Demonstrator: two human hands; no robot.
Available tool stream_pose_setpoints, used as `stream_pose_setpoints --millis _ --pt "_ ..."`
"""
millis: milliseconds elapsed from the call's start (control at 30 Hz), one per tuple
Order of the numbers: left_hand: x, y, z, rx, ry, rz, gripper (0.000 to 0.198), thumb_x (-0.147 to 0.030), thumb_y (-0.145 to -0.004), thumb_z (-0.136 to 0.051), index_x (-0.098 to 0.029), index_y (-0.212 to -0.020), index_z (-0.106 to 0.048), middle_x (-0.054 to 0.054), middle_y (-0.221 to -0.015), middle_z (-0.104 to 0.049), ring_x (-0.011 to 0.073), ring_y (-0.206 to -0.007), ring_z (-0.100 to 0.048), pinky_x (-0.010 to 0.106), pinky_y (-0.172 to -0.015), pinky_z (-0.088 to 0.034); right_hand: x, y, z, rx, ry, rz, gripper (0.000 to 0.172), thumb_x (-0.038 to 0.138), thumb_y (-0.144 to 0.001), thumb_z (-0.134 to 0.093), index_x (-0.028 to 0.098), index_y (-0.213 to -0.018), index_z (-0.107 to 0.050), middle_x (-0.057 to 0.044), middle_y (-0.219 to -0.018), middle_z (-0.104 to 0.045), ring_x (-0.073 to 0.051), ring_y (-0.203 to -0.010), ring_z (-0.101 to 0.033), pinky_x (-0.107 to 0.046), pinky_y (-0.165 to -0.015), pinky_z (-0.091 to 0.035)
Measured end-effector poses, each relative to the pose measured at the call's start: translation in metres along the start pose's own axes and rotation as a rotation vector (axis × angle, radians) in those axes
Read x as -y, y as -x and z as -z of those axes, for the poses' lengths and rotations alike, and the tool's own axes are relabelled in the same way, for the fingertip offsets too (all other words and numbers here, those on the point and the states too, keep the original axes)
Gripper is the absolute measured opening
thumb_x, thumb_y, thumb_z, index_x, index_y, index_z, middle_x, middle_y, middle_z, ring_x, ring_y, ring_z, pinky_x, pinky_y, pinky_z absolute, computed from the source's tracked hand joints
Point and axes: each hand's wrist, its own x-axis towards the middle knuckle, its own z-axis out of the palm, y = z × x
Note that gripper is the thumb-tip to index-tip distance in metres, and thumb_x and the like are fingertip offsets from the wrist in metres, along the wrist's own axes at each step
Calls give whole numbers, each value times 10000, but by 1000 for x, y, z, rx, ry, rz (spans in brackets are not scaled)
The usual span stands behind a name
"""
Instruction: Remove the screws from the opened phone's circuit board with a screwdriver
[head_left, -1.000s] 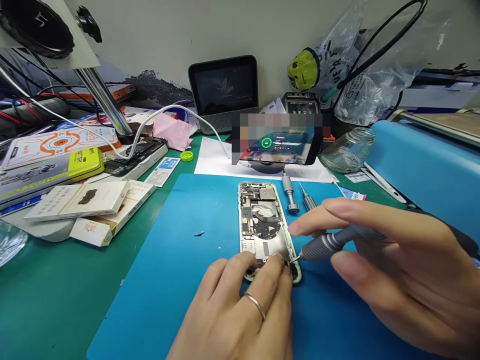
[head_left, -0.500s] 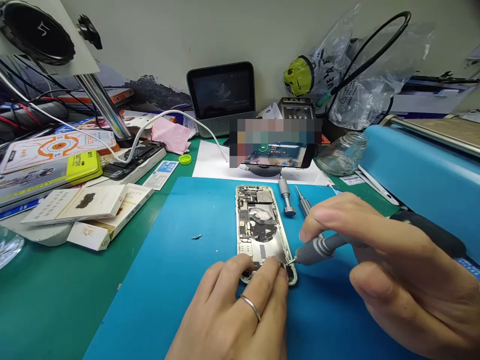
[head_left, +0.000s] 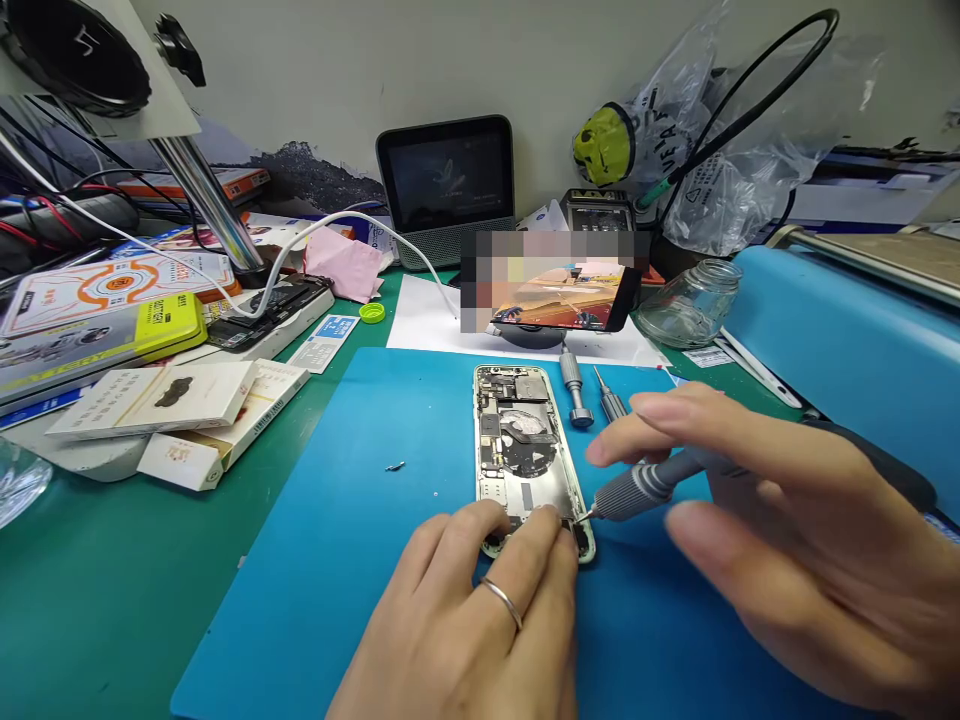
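Observation:
An opened smartphone (head_left: 536,490) lies on the blue mat with its board and bare metal interior exposed. My left hand (head_left: 480,620), a ring on one finger, presses its fingertips on the phone's lower end, holding it and covering part of it. A grey precision screwdriver (head_left: 630,492) is in my right hand (head_left: 810,520), its tip at the phone's lower right edge. The thumb stands off the handle, and the driver's rear end is hidden by the fingers. Two more screwdrivers lie above: one grey (head_left: 575,390), one with a thin bit (head_left: 609,398).
A small metal part (head_left: 395,467) lies on the blue mat (head_left: 337,540). Behind the phone stand a lit phone screen (head_left: 562,298), a smart display (head_left: 452,175) and a glass jar (head_left: 694,305). Cigarette packs (head_left: 161,395) and boxes (head_left: 112,285) crowd the left, beneath a metal stand (head_left: 210,210).
My right thumb has shifted left, nearer the screwdriver's handle. The driver's tip stays at the phone's lower right edge. The propped screen's picture has changed; the whole view has shifted slightly.

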Motion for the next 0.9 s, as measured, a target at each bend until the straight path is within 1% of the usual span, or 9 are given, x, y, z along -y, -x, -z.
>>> stream_pose_setpoints --millis 67,133,233,367,433,567,667,800,900 --pt "0 -1 0 4 -4 2 407 -81 -1117 -583 -190 -1499 -673 -43 -1464 -804 235 -1263 -711 390 -1131 -585 -3 0 -1 32 9 75 832 120 -1011 -732 517 -1713 -528 28 -1381 -843 -235 -942 -861 -405 -893 -748" --pt "0 -3 2 4 -7 2 384 -99 -1131 -568 -196 -1488 -674 -46 -1447 -810 226 -1256 -709 387 -1122 -577 -4 -1 -1 25 -3 82 868 63 -972 -744 482 -1707 -546 11 -1238 -859 -210 -888 -864 -343 -777 -749" --pt "2 -6 4 4 -2 -8 337 -120 -1155 -536 -198 -1449 -683 -41 -1432 -816 212 -1245 -713 376 -1101 -569 -2 -3 -2 -40 -18 20 809 48 -969 -751 484 -1639 -625 1 -1092 -836 -199 -831 -847 -317 -655 -711" --pt "5 -7 7 11 -4 -43 323 -185 -1178 -514 -206 -1450 -686 -27 -1422 -822 211 -1227 -731 368 -1046 -587 -4 -6 -5 -208 42 1 754 39 -976 -735 477 -1586 -678 -38 -1365 -792 -185 -803 -806 -349 -590 -662" --pt "4 -6 6 7 4 -13 340 -187 -1165 -518 -220 -1454 -693 -18 -1421 -822 225 -1233 -732 380 -1044 -589 -8 -8 -6 -285 82 -4 707 50 -976 -755 464 -1547 -706 -33 -1325 -782 -183 -805 -791 -353 -585 -644" --pt "1 -4 5 -4 30 38 328 -188 -1164 -513 -229 -1435 -694 -20 -1397 -824 222 -1238 -725 383 -1058 -575 -18 -9 -6 -209 68 -58 556 108 -1028 -738 407 -1495 -695 15 -996 -760 -169 -731 -754 -324 -536 -589" --pt "4 -4 5 1 29 10 328 -177 -1159 -522 -223 -1435 -693 -28 -1397 -827 222 -1231 -736 379 -1048 -587 -20 -9 -5 -157 64 -80 468 143 -1057 -704 371 -1465 -676 21 -968 -778 -165 -688 -737 -313 -518 -587" --pt "10 -7 6 6 20 -77 329 -180 -1148 -559 -207 -1449 -690 -29 -1419 -820 211 -1205 -753 347 -1020 -611 -19 -13 -5 -136 85 -55 421 107 -1028 -709 317 -1393 -701 13 -959 -806 -167 -694 -753 -322 -622 -656" --pt "10 -10 9 -13 28 -24 291 -224 -1169 -551 -230 -1423 -691 -32 -1369 -827 210 -1186 -750 353 -990 -621 -17 -15 -5 -154 45 -48 403 100 -1015 -713 318 -1355 -721 25 -929 -798 -166 -707 -766 -317 -648 -661"
